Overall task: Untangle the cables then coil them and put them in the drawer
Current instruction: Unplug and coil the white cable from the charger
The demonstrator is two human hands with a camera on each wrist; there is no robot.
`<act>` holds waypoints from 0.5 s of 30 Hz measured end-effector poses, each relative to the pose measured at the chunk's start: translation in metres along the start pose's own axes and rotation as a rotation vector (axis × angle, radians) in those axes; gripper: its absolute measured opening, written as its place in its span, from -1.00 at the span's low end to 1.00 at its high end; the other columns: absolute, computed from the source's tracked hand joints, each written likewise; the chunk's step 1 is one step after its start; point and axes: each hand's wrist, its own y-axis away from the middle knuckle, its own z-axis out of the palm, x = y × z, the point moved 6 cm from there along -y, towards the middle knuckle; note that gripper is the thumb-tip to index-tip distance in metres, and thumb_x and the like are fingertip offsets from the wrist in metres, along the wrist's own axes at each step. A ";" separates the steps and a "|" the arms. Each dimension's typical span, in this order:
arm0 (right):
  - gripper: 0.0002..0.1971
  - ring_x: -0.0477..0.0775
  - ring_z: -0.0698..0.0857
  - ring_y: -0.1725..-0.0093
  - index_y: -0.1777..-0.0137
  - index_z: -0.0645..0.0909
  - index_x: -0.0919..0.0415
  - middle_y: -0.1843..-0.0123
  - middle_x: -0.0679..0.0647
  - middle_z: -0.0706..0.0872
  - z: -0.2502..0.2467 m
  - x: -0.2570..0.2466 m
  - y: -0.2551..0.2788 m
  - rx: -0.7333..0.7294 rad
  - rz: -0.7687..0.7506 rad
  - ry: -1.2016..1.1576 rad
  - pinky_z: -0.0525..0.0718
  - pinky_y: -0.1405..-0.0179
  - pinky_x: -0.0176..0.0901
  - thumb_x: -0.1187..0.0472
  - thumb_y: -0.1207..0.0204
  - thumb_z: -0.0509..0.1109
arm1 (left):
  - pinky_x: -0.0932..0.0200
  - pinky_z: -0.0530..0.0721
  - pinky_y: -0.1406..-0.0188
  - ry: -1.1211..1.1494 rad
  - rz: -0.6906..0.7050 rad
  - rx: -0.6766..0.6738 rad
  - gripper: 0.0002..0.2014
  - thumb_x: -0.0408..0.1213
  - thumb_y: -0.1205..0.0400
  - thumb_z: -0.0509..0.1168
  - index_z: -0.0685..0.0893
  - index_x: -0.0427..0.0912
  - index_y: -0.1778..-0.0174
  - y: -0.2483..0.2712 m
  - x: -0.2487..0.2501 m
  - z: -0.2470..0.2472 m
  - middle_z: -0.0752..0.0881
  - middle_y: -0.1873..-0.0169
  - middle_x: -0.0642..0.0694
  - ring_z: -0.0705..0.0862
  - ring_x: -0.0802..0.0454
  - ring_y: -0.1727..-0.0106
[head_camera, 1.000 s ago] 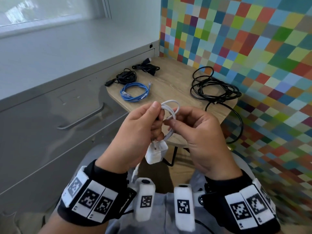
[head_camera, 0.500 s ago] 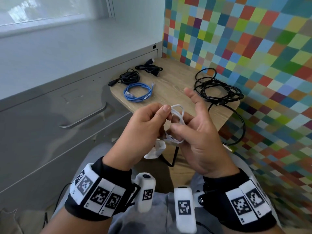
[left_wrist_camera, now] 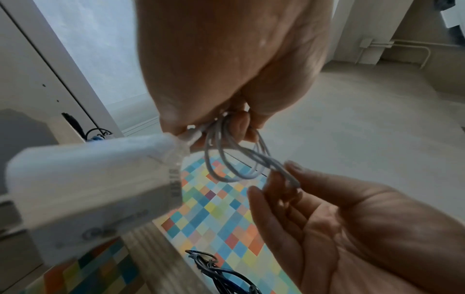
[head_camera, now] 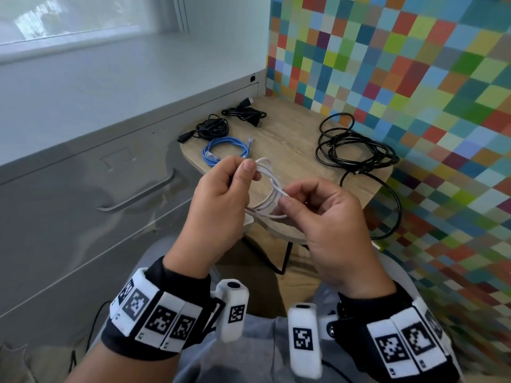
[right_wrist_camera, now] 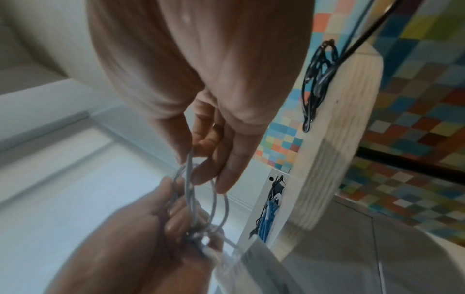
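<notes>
While my left hand (head_camera: 221,200) pinches the white charger cable (head_camera: 269,194) coil above the bench's (head_camera: 298,150) near edge, my right hand (head_camera: 329,217) pinches its free end; light, springy loops, best gripped bunched.

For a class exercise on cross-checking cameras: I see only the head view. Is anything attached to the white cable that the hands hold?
Observer: Yes. The left wrist view shows a white rectangular charger block on the thin white cable, hanging below the left hand.
Operator: Does that hand grip the block?
Observer: No, its fingers curl round the cable loops above it.
Operator: And the right hand?
Observer: The right hand has an empty palm; only its fingertips pinch the cable.
</notes>
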 end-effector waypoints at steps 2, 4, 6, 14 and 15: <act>-0.87 0.13 0.79 0.24 -0.02 0.77 0.24 0.24 0.18 0.79 -0.001 0.001 0.000 -0.054 0.056 -0.074 0.84 0.08 -0.02 0.44 -0.63 0.45 | 0.03 0.33 0.43 0.042 -0.041 0.009 -0.68 0.08 -0.75 0.20 0.68 -0.02 0.17 -0.001 -0.004 -0.002 0.38 0.49 0.01 0.32 0.01 0.46; -0.82 0.10 0.69 0.34 -0.05 0.79 0.25 0.30 0.22 0.69 -0.004 0.002 -0.001 -0.092 0.087 -0.111 0.76 0.22 -0.12 0.48 -0.66 0.39 | 0.05 0.31 0.45 0.045 -0.064 0.025 -0.68 0.06 -0.75 0.20 0.68 -0.04 0.18 -0.003 -0.004 -0.005 0.36 0.50 0.00 0.30 0.02 0.46; -0.79 0.04 0.59 0.40 -0.06 0.81 0.25 0.35 0.19 0.62 -0.005 0.002 -0.001 -0.120 0.097 -0.131 0.64 0.33 -0.18 0.49 -0.68 0.37 | 0.04 0.33 0.42 0.042 -0.068 0.038 -0.67 0.07 -0.74 0.21 0.69 -0.04 0.19 -0.004 -0.004 -0.008 0.37 0.50 0.00 0.31 0.03 0.47; -0.78 -0.14 0.49 0.51 -0.09 0.88 0.12 0.47 -0.06 0.62 -0.018 -0.005 0.002 -0.167 0.125 0.091 0.44 0.45 -0.27 0.36 -0.69 0.41 | -0.05 0.42 0.39 -0.134 0.006 0.037 -0.70 0.06 -0.78 0.17 0.68 0.04 0.15 -0.002 0.003 -0.009 0.44 0.48 0.08 0.40 0.04 0.43; -0.79 -0.17 0.57 0.52 -0.11 0.87 0.12 0.50 -0.18 0.65 -0.019 -0.007 0.003 -0.172 0.108 0.166 0.48 0.45 -0.39 0.35 -0.69 0.42 | -0.01 0.42 0.40 -0.165 0.028 0.039 -0.71 0.03 -0.79 0.17 0.67 0.04 0.15 -0.002 0.004 -0.009 0.46 0.50 0.12 0.41 0.08 0.45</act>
